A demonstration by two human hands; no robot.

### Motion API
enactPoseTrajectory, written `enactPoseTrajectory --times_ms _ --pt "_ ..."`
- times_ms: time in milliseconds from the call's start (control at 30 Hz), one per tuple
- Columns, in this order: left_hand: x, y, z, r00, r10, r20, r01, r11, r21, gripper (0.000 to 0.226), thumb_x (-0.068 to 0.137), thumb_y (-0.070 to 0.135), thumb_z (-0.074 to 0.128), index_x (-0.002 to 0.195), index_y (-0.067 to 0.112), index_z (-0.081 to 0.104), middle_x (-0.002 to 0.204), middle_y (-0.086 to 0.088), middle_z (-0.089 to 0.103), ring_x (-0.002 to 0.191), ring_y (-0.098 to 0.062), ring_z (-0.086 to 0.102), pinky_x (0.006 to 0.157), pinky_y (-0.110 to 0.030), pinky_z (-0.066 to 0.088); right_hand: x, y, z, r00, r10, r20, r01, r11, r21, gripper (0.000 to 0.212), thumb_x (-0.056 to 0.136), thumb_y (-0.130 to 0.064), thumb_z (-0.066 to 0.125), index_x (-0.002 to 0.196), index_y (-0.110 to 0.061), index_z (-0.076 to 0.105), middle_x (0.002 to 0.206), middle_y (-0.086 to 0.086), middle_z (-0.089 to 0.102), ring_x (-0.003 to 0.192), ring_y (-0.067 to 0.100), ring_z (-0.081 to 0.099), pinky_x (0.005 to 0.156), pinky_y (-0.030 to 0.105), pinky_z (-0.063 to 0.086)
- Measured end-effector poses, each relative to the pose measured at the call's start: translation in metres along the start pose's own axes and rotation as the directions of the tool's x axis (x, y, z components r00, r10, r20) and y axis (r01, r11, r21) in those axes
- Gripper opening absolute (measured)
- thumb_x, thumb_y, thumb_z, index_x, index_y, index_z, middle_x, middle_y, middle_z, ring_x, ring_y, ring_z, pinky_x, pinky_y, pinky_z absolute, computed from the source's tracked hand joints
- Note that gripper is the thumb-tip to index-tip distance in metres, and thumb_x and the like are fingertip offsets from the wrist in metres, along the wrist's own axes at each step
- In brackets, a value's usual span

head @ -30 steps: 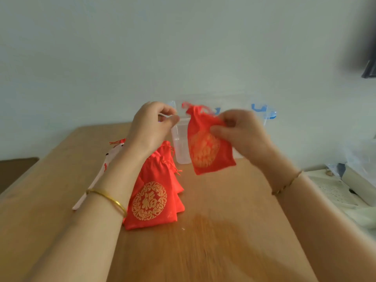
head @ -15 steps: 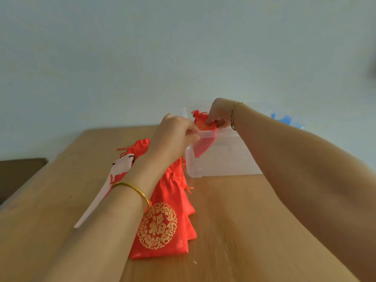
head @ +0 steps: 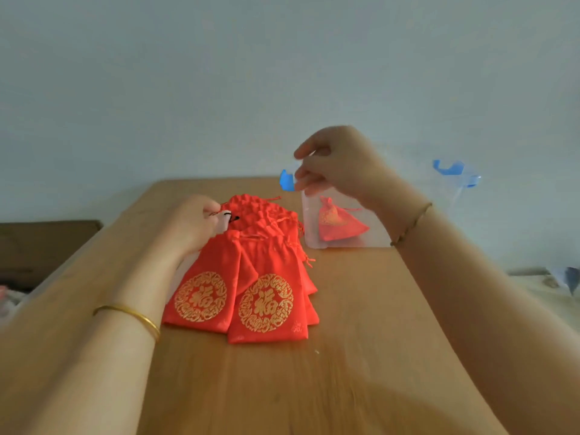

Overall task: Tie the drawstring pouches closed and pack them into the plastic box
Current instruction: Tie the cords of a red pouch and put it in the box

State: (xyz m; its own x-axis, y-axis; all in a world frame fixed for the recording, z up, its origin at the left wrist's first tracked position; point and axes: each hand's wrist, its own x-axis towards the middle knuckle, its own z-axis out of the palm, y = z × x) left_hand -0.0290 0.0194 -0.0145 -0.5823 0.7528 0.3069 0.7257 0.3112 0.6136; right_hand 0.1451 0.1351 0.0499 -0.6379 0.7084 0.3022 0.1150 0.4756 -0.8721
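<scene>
Step in hand: By my reading, I was between pouches. One was packed, and I was picking the next from the pile.
Next move: I judged it called for lifting one pouch free of the stack without dragging its neighbours, then both hands pulling its cords tight and knotting them.
Left hand (head: 197, 222): My arm reached forward along the bench (head: 361, 324), palm down at the far end of the pile. The fingers curled in and pinched a drawstring (head: 216, 213) at a pouch mouth, beside a white paper slip (head: 224, 218).
Right hand (head: 340, 164): It was raised over the near left corner of the plastic box (head: 310, 237), wrist bent and fingers curled with the thumb above them. No pouch was in it. I could not tell whether it gripped the rim or held nothing.
Packed pouch (head: 339, 222): Red with gold print, its neck cinched, lying on the floor of the box and seen through the clear wall.
Pile of pouches (head: 266, 277): Red, overlapping flat on the bench just left of the box, mouths ungathered and gold round emblems facing up.
Box: Clear, lid off, standing at the far side of the bench with a blue latch (head: 286, 180) at its left end.
</scene>
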Motion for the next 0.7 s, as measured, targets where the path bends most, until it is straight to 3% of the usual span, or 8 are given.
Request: enactPoseTrajectory --times_ms 100,200,333,467,533,600,700 --pt "-0.008 -0.008 0.000 0.994 0.051 0.101 -0.053 0.998 0.016 0.024 0.089 -0.002 0.047 0.097 0.014 0.062 0.094 -0.007 0.047 0.087 -0.017 0.045 0.063 -0.026 0.032 -0.022 0.013 0.035 0.984 0.031 0.176 -0.021 0.998 -0.061 0.021 0.085 0.013 0.040 0.093 0.001 0.056 0.067 0.017 0.061 0.055 0.025 0.066 0.062 0.038 0.058" --pt "-0.008 -0.017 0.010 0.995 0.051 0.087 -0.056 0.997 0.052 0.024 0.082 -0.004 0.059 0.100 0.011 0.068 0.112 -0.008 0.053 0.099 -0.022 0.054 0.082 -0.027 0.041 -0.029 0.025 0.063 0.973 0.064 0.222 -0.028 0.987 -0.159 0.022 0.083 0.011 0.042 0.093 -0.002 0.056 0.074 0.022 0.066 0.072 0.039 0.069 0.070 0.044 0.059" --pt "-0.013 -0.019 0.011 0.992 0.124 0.025 -0.125 0.992 0.024 0.024 0.074 0.004 0.071 0.071 0.026 0.061 0.101 0.001 0.052 0.093 -0.018 0.054 0.081 -0.029 0.040 -0.034 0.038 0.080 0.982 0.053 0.179 -0.012 0.975 -0.221 0.023 0.083 0.008 0.048 0.102 -0.001 0.056 0.083 0.024 0.068 0.071 0.037 0.069 0.069 0.046 0.058" --pt "-0.023 -0.004 -0.008 0.978 0.207 0.021 -0.207 0.978 -0.001 0.012 0.076 0.010 0.071 0.078 0.019 0.064 0.090 0.002 0.060 0.091 -0.018 0.059 0.081 -0.026 0.045 -0.043 0.037 0.082 0.980 -0.018 0.197 0.055 0.981 -0.185 0.037 0.086 -0.014 0.063 0.120 -0.005 0.054 0.098 0.015 0.067 0.055 0.020 0.064 0.056 0.031 0.055" --pt "-0.030 0.012 -0.019 0.965 0.258 0.045 -0.257 0.966 -0.032 0.009 0.078 0.010 0.070 0.086 0.012 0.067 0.089 -0.001 0.062 0.082 -0.012 0.057 0.066 -0.005 0.039 -0.047 0.033 0.077 0.978 -0.093 0.189 0.134 0.968 -0.214 0.009 0.087 -0.016 0.061 0.094 -0.011 0.063 0.072 0.006 0.064 0.042 0.004 0.054 0.048 0.018 0.045" --pt "-0.035 0.026 -0.025 0.947 0.315 0.055 -0.310 0.946 -0.094 0.013 0.078 0.010 0.070 0.091 0.010 0.067 0.090 -0.002 0.062 0.079 -0.007 0.055 0.061 -0.003 0.036 -0.052 0.031 0.066 0.979 -0.163 0.123 0.189 0.952 -0.243 0.020 0.087 -0.013 0.059 0.068 -0.008 0.058 0.054 0.002 0.052 0.041 0.004 0.045 0.049 0.022 0.038" --pt "-0.035 0.034 -0.022 0.925 0.363 0.110 -0.321 0.904 -0.283 0.024 0.079 0.010 0.070 0.100 0.016 0.063 0.096 0.006 0.063 0.080 0.006 0.057 0.074 -0.008 0.043 -0.066 0.031 0.034 0.984 -0.152 0.092 0.160 0.982 -0.096 0.021 0.088 -0.008 0.058 0.071 0.004 0.057 0.052 0.004 0.045 0.043 0.007 0.039 0.047 0.026 0.032"
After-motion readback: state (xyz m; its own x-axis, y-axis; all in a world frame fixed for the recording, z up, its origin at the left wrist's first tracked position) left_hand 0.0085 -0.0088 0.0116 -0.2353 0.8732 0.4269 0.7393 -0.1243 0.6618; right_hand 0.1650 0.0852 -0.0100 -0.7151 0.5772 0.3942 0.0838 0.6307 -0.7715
